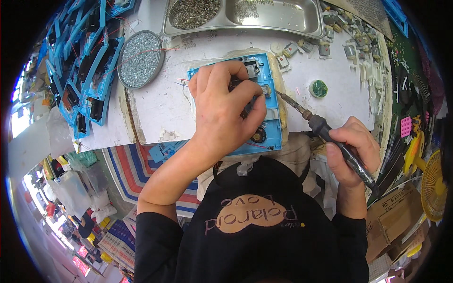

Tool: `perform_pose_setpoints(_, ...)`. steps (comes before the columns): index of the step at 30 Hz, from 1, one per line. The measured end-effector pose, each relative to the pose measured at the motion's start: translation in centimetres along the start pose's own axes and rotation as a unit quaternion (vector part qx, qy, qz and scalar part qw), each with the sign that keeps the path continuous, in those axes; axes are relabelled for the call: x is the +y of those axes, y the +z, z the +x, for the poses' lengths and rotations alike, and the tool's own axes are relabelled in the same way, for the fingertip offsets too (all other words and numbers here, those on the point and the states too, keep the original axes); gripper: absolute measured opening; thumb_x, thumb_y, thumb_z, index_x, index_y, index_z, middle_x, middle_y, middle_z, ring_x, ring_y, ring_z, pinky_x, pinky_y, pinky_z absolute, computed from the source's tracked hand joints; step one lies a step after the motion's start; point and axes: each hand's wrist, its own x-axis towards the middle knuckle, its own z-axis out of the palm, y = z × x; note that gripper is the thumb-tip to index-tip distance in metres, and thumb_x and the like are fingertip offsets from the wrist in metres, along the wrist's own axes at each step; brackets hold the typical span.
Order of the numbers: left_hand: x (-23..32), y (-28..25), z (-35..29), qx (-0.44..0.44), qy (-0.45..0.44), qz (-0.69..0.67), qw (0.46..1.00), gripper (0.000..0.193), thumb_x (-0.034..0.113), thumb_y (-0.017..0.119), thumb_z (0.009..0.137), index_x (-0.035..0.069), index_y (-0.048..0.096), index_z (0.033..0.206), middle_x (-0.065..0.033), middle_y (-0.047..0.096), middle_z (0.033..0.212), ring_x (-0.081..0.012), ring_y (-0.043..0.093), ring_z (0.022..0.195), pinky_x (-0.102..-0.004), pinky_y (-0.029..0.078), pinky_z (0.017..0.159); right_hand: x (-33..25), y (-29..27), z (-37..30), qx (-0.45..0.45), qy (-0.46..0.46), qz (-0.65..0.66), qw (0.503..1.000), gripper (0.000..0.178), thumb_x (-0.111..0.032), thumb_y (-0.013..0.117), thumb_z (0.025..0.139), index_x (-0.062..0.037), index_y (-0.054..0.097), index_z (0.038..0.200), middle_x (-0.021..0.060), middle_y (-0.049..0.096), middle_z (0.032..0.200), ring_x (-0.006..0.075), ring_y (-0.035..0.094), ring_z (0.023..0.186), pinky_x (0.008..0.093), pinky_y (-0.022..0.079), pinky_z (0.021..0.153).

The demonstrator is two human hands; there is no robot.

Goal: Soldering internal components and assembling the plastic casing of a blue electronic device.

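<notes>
A light-blue plastic casing (274, 129) lies open on the white worktop close to my body, its inner parts facing up. My left hand (214, 106) rests over its middle, fingers bent, thumb and forefinger closing beside a small metal part (266, 91). What they pinch is hidden. Thin red and blue wires (182, 82) stick out past the casing's left edge. In my right hand (356, 148) is a soldering iron (319, 126), gripped by its black handle. Its tip points up and left, at the casing's right edge near the left fingertips.
A steel tray (278, 21) with springs stands at the back. Left of the casing is a round dish (162, 61) of small silvery pieces, then piled blue casings (96, 70). Small grey gear motors (324, 48) lie back right, above a small round green-filled tub (318, 88). A yellow fan (433, 184) stands far right.
</notes>
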Motion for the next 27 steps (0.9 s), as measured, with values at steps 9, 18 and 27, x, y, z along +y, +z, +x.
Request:
perform_pose_setpoints(9, -1.4, -1.6, 1.9, -0.007, 0.063, -0.047, 0.997, 0.014, 0.000, 0.078, 0.082, 0.005, 0.074, 0.095, -0.0104, 0.069, 0.092, -0.0262, 0.068, 0.081, -0.0333, 0.054, 0.068, 0.4, 0.1, -0.4, 0.015, 0.019, -0.005, 1.000, 0.023, -0.004, 0.079, 0.080, 0.0007, 0.069, 0.101, 0.0054, 0.057, 0.067, 0.0173, 0.050, 0.055, 0.0303, 0.036, 0.052)
perform_pose_setpoints(18, -1.5, -1.5, 1.7, -0.038, 0.121, -0.035, 0.991, 0.019, -0.002, 0.077, 0.081, 0.005, 0.072, 0.099, -0.0097, 0.072, 0.092, -0.0266, 0.070, 0.078, -0.0340, 0.056, 0.067, 0.8, 0.2, -0.5, 0.033, 0.016, 0.002, 0.999, 0.023, -0.003, 0.078, 0.080, 0.0008, 0.069, 0.100, 0.0053, 0.056, 0.067, 0.0170, 0.049, 0.056, 0.0302, 0.037, 0.053)
perform_pose_setpoints(27, -1.5, -1.3, 0.2, -0.011, 0.067, -0.073, 0.995, 0.022, -0.007, 0.077, 0.082, 0.003, 0.073, 0.102, -0.0108, 0.073, 0.090, -0.0250, 0.070, 0.073, -0.0307, 0.056, 0.065, 1.1, 0.3, -0.4, 0.032, 0.028, 0.010, 0.999, 0.023, -0.003, 0.078, 0.081, 0.0015, 0.069, 0.102, 0.0057, 0.058, 0.069, 0.0161, 0.049, 0.058, 0.0288, 0.036, 0.054)
